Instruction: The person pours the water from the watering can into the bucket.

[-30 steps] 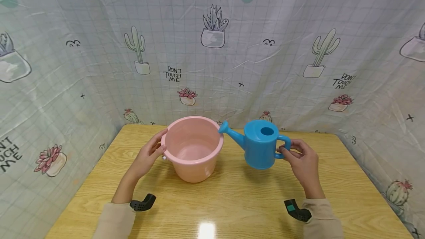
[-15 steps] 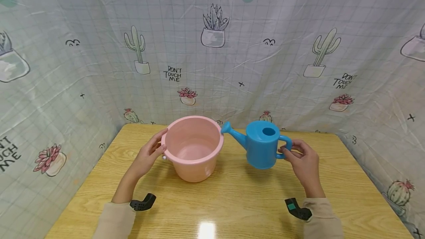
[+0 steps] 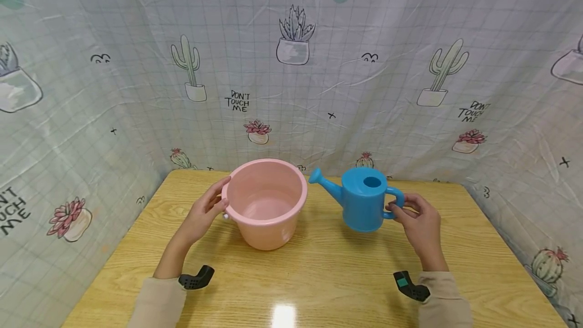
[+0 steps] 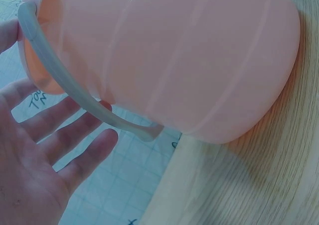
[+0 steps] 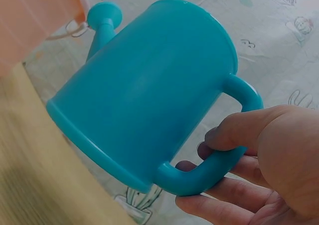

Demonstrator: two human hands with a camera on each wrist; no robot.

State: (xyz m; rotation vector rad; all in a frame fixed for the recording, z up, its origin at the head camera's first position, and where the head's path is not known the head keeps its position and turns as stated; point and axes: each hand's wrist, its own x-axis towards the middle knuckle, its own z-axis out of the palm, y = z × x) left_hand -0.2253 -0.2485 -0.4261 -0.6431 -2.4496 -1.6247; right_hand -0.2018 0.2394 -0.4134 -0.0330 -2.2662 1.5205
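Note:
A pink bucket [image 3: 266,234] stands upright on the table, left of the middle. My left hand [image 3: 203,214] holds its rim at the left side, thumb and forefinger spread along the edge. In the left wrist view the bucket's pale handle [image 4: 65,80] hangs down across the spread fingers [image 4: 89,158]. To the bucket's right is a blue watering can [image 3: 362,206], its spout [image 3: 325,183] pointing at the bucket but apart from it. My right hand [image 3: 421,224] pinches the can's loop handle [image 5: 214,170] between thumb and fingers. The can looks raised slightly above the table.
The wood-grain table [image 3: 291,282] ends at a hanging curtain [image 3: 319,90] printed with cacti, which also closes in both sides. Each wrist bears a black camera mount [image 3: 196,278].
The watering can and right hand have shifted a little to the right, so the spout has drawn away from the bucket's rim. The left hand and bucket stay in place.

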